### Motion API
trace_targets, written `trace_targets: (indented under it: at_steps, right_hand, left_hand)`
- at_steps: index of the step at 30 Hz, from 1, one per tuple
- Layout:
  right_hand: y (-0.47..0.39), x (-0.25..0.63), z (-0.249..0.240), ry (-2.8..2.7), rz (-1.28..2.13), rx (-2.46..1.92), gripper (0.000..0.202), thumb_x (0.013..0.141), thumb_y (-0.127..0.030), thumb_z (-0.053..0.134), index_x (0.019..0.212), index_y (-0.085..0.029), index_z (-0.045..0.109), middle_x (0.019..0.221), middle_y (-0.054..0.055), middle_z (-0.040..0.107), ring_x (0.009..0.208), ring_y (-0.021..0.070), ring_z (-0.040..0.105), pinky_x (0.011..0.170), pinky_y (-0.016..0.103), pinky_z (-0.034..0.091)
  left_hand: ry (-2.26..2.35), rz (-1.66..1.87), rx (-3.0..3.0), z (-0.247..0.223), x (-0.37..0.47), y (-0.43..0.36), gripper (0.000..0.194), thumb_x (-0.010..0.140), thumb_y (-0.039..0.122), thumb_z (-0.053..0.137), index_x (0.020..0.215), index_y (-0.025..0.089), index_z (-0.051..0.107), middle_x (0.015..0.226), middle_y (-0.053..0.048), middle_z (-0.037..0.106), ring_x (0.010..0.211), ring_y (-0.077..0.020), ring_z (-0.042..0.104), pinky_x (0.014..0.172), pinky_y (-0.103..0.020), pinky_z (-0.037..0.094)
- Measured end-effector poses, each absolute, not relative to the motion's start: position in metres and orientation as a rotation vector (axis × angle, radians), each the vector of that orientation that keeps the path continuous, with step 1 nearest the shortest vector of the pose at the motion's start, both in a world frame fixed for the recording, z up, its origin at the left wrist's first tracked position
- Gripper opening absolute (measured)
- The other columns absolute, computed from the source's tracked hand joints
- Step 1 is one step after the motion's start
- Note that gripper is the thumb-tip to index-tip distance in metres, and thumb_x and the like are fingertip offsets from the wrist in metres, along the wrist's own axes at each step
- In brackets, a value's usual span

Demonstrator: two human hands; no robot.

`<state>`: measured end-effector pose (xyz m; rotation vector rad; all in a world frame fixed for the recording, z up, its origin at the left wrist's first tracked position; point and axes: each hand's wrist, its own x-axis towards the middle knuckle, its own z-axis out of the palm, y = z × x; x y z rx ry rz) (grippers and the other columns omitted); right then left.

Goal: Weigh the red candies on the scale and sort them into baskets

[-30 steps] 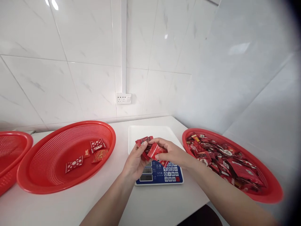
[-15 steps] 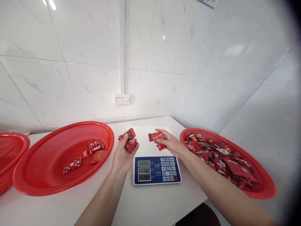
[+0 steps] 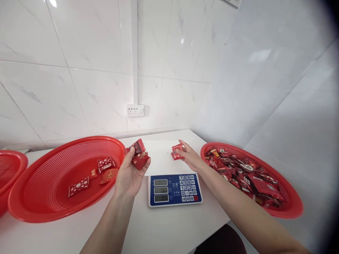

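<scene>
Red packets (image 3: 140, 161) in the left hand (image 3: 129, 177) have shifted leftward.

single head-worn view; looks forward and down over scale (image 3: 173, 181) to tiled wall (image 3: 103, 102); near

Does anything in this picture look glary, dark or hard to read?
In the head view, light glints off the shiny wall, the upper right corner fades to black, and the digits on the scale look too faint to read surely.
</scene>
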<state>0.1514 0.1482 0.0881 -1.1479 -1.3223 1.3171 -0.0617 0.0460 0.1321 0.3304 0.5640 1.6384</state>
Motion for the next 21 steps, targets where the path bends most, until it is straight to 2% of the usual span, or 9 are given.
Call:
trace_targets:
  at_steps: [2, 4, 6, 8, 10, 13, 16, 18, 21]
  right_hand:
    - [0.152, 0.147, 0.090, -1.437, 1.272, -1.123, 0.080, 0.077, -0.026, 0.057, 0.141, -0.025, 0.009, 0.123, 0.010, 0.051, 0.105, 0.0180, 0.055, 0.089, 0.034, 0.044]
    - [0.156, 0.147, 0.090, -1.566, 1.117, -1.185, 0.080, 0.079, -0.024, 0.052, 0.142, -0.023, 0.002, 0.137, 0.013, 0.037, 0.121, 0.0187, 0.042, 0.095, 0.035, 0.038]
    - [0.160, 0.152, 0.088, -1.763, 0.858, -1.332, 0.071, 0.081, -0.023, 0.046, 0.142, -0.020, 0.009, 0.142, 0.013, 0.029, 0.129, 0.0190, 0.031, 0.101, 0.037, 0.032]
    - [0.161, 0.158, 0.082, -1.971, 0.621, -1.458, 0.060, 0.082, -0.023, 0.044, 0.139, -0.018, 0.024, 0.142, 0.012, 0.031, 0.132, 0.0213, 0.025, 0.105, 0.041, 0.024]
    - [0.161, 0.163, 0.072, -2.105, 0.523, -1.523, 0.052, 0.081, -0.025, 0.049, 0.132, -0.017, 0.040, 0.139, 0.012, 0.037, 0.133, 0.0262, 0.021, 0.107, 0.046, 0.018]
    - [0.159, 0.165, 0.057, -2.177, 0.564, -1.536, 0.049, 0.077, -0.029, 0.056, 0.124, -0.018, 0.050, 0.138, 0.012, 0.039, 0.132, 0.0300, 0.022, 0.106, 0.046, 0.018]
    - [0.158, 0.160, 0.052, -2.202, 0.559, -1.510, 0.053, 0.077, -0.035, 0.057, 0.127, -0.017, 0.048, 0.142, 0.012, 0.031, 0.133, 0.0287, 0.019, 0.108, 0.042, 0.018]
    - [0.151, 0.155, 0.058, -2.119, 0.525, -1.450, 0.051, 0.080, -0.038, 0.053, 0.127, -0.017, 0.047, 0.142, 0.011, 0.032, 0.133, 0.0273, 0.019, 0.108, 0.042, 0.017]
    - [0.126, 0.147, 0.079, -1.868, 0.655, -1.249, 0.044, 0.087, -0.044, 0.041, 0.124, -0.021, 0.048, 0.129, 0.009, 0.047, 0.121, 0.0221, 0.040, 0.102, 0.041, 0.029]
  left_hand:
    - [0.574, 1.625, 0.338, 0.132, -0.061, 0.045, 0.013, 0.086, 0.021, 0.050, 0.087, 0.016, 0.062, 0.080, -0.004, 0.064, 0.071, -0.0142, 0.063, 0.060, -0.029, 0.055]
    - [0.578, 1.611, 0.347, 0.132, -0.061, 0.045, 0.012, 0.086, 0.021, 0.050, 0.087, 0.017, 0.062, 0.079, -0.003, 0.064, 0.071, -0.0145, 0.064, 0.060, -0.028, 0.055]
    - [0.573, 1.598, 0.356, 0.131, -0.061, 0.046, 0.012, 0.086, 0.021, 0.050, 0.087, 0.017, 0.061, 0.078, -0.003, 0.065, 0.070, -0.0146, 0.064, 0.059, -0.028, 0.055]
    - [0.569, 1.592, 0.362, 0.131, -0.061, 0.047, 0.011, 0.085, 0.021, 0.051, 0.086, 0.017, 0.061, 0.077, -0.002, 0.065, 0.068, -0.0147, 0.064, 0.059, -0.029, 0.055]
    - [0.570, 1.585, 0.365, 0.131, -0.061, 0.047, 0.011, 0.085, 0.021, 0.051, 0.085, 0.017, 0.061, 0.076, -0.002, 0.065, 0.067, -0.0147, 0.064, 0.059, -0.029, 0.056]
    - [0.574, 1.574, 0.370, 0.130, -0.060, 0.047, 0.011, 0.085, 0.021, 0.052, 0.083, 0.017, 0.062, 0.076, -0.001, 0.065, 0.066, -0.0141, 0.064, 0.059, -0.029, 0.056]
    - [0.587, 1.552, 0.381, 0.128, -0.057, 0.047, 0.013, 0.085, 0.021, 0.051, 0.083, 0.017, 0.062, 0.075, -0.002, 0.065, 0.067, -0.0133, 0.063, 0.060, -0.029, 0.055]
    - [0.607, 1.525, 0.414, 0.124, -0.053, 0.048, 0.011, 0.084, 0.021, 0.052, 0.084, 0.017, 0.062, 0.076, -0.002, 0.065, 0.066, -0.0125, 0.062, 0.060, -0.028, 0.054]
    - [0.682, 1.418, 0.607, 0.116, -0.047, 0.049, 0.010, 0.080, 0.024, 0.058, 0.087, 0.018, 0.062, 0.081, -0.002, 0.064, 0.067, -0.0126, 0.060, 0.062, -0.028, 0.052]
